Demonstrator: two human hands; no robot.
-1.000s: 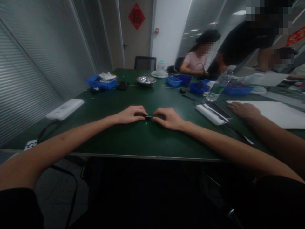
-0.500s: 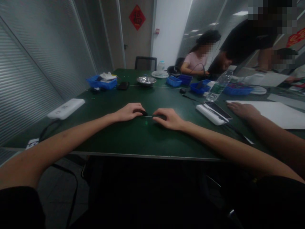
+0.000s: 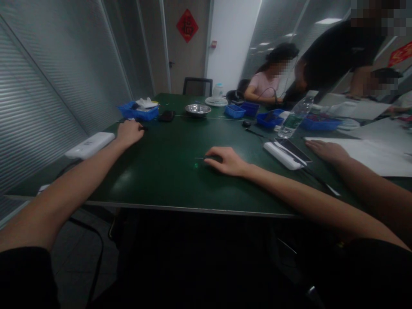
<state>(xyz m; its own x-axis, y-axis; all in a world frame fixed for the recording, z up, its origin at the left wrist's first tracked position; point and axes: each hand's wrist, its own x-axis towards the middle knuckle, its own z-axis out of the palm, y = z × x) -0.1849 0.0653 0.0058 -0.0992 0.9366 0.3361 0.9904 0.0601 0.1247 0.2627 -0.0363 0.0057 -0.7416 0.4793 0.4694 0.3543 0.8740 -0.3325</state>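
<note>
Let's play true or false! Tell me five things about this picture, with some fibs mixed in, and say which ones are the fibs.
1. A thin rod pokes out from the right hand. True.
2. The two hands are touching. False: the left hand is well apart, near a blue basket.
3. A red diamond-shaped sign hangs up behind the table. True.
4. The table is bright yellow. False: it is green.
5. A shiny bowl sits on the table. True.

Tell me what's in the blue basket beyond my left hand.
A crumpled white sheet shows in the blue basket beyond your left hand. Whatever lies deeper is covered by the sheet and the basket's near side.
</note>
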